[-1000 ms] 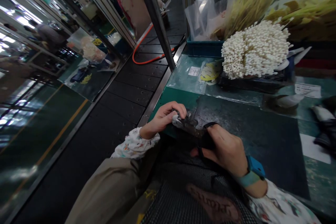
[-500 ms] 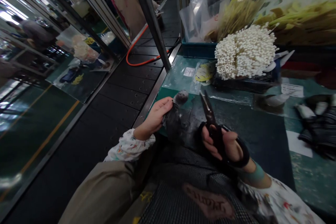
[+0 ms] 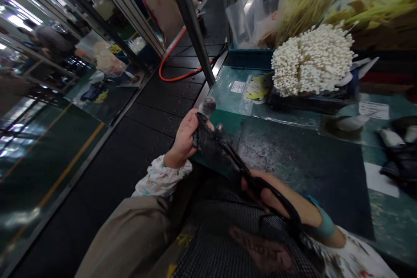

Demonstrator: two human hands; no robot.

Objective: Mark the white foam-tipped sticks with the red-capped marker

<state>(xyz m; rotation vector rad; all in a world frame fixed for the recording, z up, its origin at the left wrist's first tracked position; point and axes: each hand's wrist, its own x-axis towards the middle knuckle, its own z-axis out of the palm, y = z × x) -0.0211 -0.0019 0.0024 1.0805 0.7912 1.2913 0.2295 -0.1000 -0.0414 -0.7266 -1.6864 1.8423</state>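
My left hand (image 3: 184, 137) is closed round a small dark grey piece (image 3: 207, 137) with a pale rounded tip, held up at the near left corner of the green work table (image 3: 384, 221). My right hand (image 3: 276, 197) grips the handles of black scissors (image 3: 243, 167). The blades point up and left and meet the dark piece just below its tip. A teal band circles my right wrist. Both hands hover over a dark mat (image 3: 302, 169) on the table.
A bunch of white-tipped stems (image 3: 312, 63) stands in a dark tray behind the mat, with yellow stems (image 3: 302, 8) and plastic bags further back. Dark pieces (image 3: 399, 152) lie at the right edge. A black conveyor (image 3: 156, 108) runs along the left; a person stands beyond it.
My left hand has lifted the dark piece higher. The scissors, upright and apart from it half a second ago, have swung left and now touch it.
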